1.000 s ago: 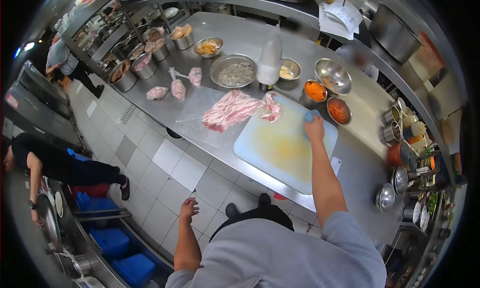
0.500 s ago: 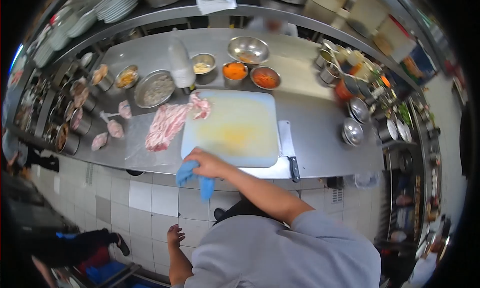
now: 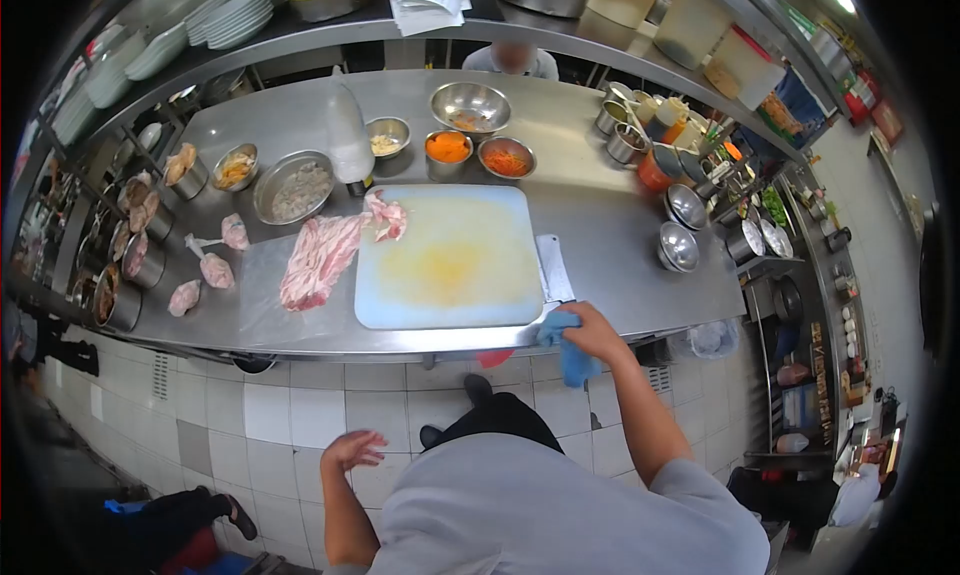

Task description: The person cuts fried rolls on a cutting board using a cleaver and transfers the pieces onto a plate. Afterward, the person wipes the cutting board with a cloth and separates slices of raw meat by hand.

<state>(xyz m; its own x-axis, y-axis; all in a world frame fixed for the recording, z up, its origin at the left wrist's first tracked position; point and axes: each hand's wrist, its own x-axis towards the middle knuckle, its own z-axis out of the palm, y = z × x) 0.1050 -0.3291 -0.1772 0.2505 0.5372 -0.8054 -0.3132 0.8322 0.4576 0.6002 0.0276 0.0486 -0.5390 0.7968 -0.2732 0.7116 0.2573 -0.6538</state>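
Observation:
My right hand (image 3: pixel 592 330) grips a blue cloth (image 3: pixel 570 348) at the table's front edge, over the handle end of a cleaver (image 3: pixel 553 268). The cleaver's blade lies flat beside the right side of a white cutting board (image 3: pixel 450 265), which has a yellow stain in its middle. My left hand (image 3: pixel 355 449) hangs in front of my body over the floor, fingers apart and holding nothing. Sliced raw meat (image 3: pixel 322 258) lies on a plastic sheet left of the board, and a smaller piece (image 3: pixel 386 217) rests on the board's top left corner.
Behind the board stand bowls of orange food (image 3: pixel 447 147) and shredded carrot (image 3: pixel 507 158), plus a wrapped bottle (image 3: pixel 348 135). Bagged meat (image 3: pixel 216 270) and a bowl of shrimp-like pieces (image 3: pixel 294 187) are at left. Stacked metal bowls (image 3: pixel 678 246) stand right. A person (image 3: pixel 512 59) is across the table.
My right hand has moved with the cloth from the board's far right, across to its front left, then to the cleaver's handle. My view has turned, and my left hand is a little higher.

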